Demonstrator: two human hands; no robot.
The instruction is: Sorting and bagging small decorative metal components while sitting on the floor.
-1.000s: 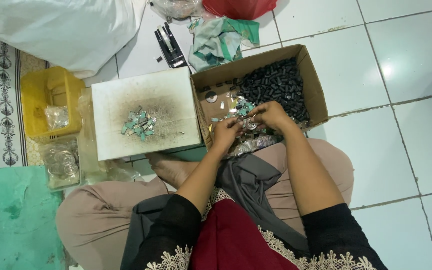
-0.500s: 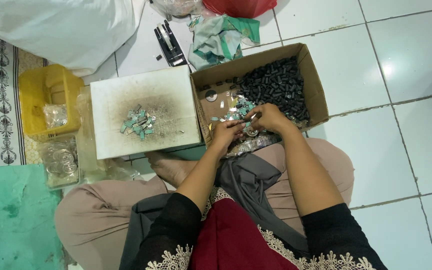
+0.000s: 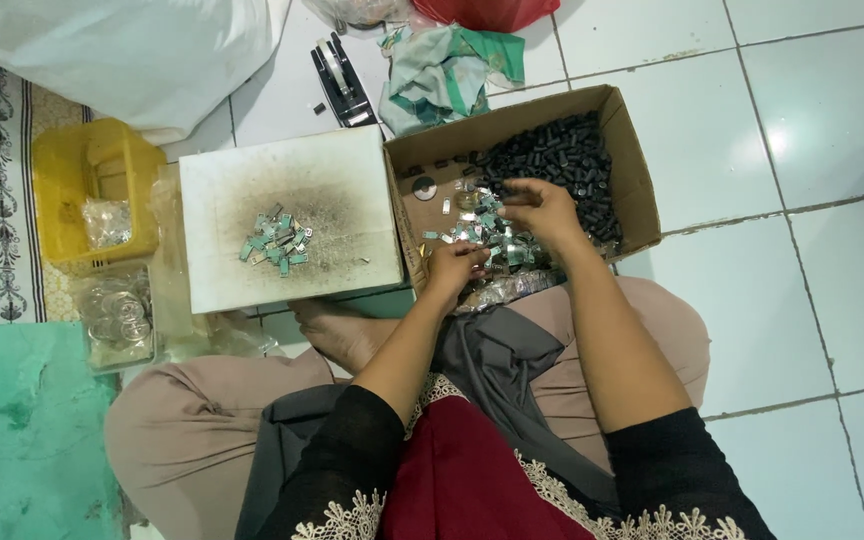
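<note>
While box point(image 3: 642, 190) stays, right hand point(image 3: 544, 212) lifted.

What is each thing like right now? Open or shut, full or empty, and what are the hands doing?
Cardboard box: open, part full of small parts.
Black pieces: heaped in box corner.
White board: flat, smudged, small green pile on it.
Yellow basket: open.
Left hand: pinching parts.
Right hand: over parts, fingers curled.

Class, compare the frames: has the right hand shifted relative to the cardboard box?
Yes. The right hand has moved slightly farther into the cardboard box, toward the heap of dark pieces at its far side.
</note>
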